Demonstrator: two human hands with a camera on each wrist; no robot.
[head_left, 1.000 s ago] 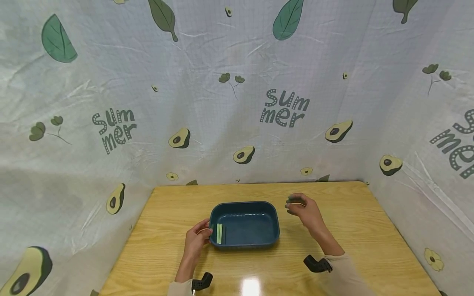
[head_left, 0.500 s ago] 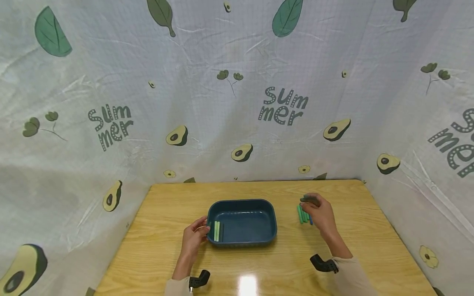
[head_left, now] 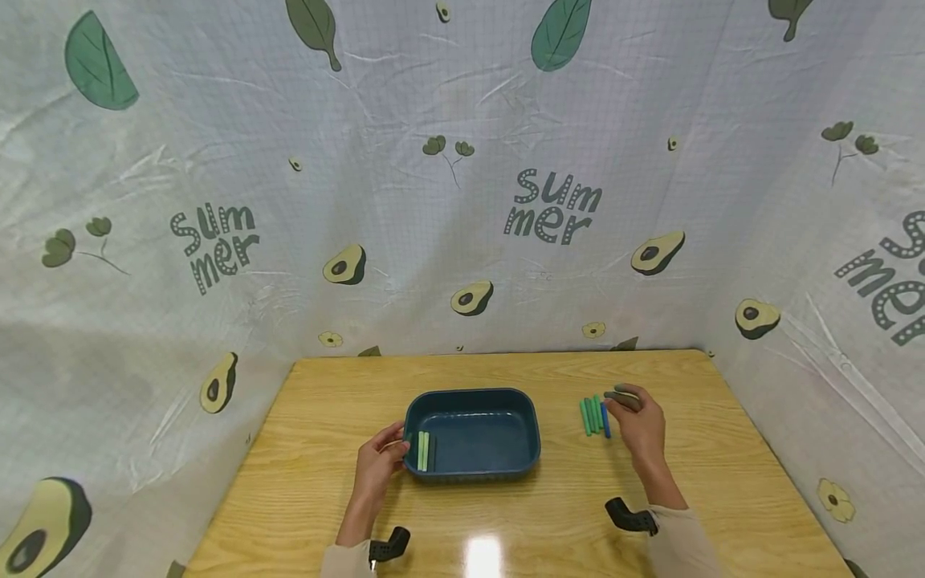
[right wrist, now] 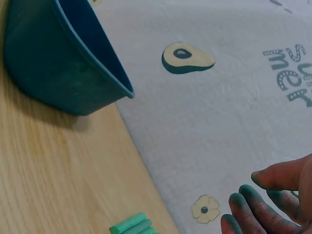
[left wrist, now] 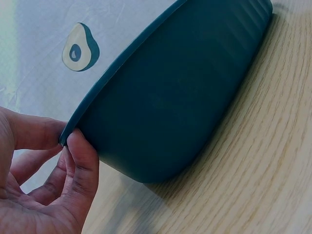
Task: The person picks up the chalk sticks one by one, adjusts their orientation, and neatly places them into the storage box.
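Note:
A dark teal rectangular tub (head_left: pixel 480 441) stands on the table, its rim pinched at the left side by my left hand (head_left: pixel 376 470). The left wrist view shows the thumb and fingertips of that hand (left wrist: pixel 53 170) on either side of the rim. Two pale green chalk sticks (head_left: pixel 422 451) lie along the tub's left inner wall. To the right of the tub, several green chalk sticks (head_left: pixel 590 417) lie side by side, with a blue chalk stick (head_left: pixel 605 421) at their right. My right hand (head_left: pixel 643 424) is just beside the blue one, thumb and fingers apart, fingertips stained green.
The wooden table (head_left: pixel 347 385) backs onto a white printed curtain (head_left: pixel 405 305) that also hangs along both sides. Black wrist cameras sit on the left sleeve (head_left: pixel 390 544) and the right sleeve (head_left: pixel 630 516).
My right hand has moved right, and the green and blue chalk sticks it hid have come into view. The left hand keeps its grip on the tub's rim.

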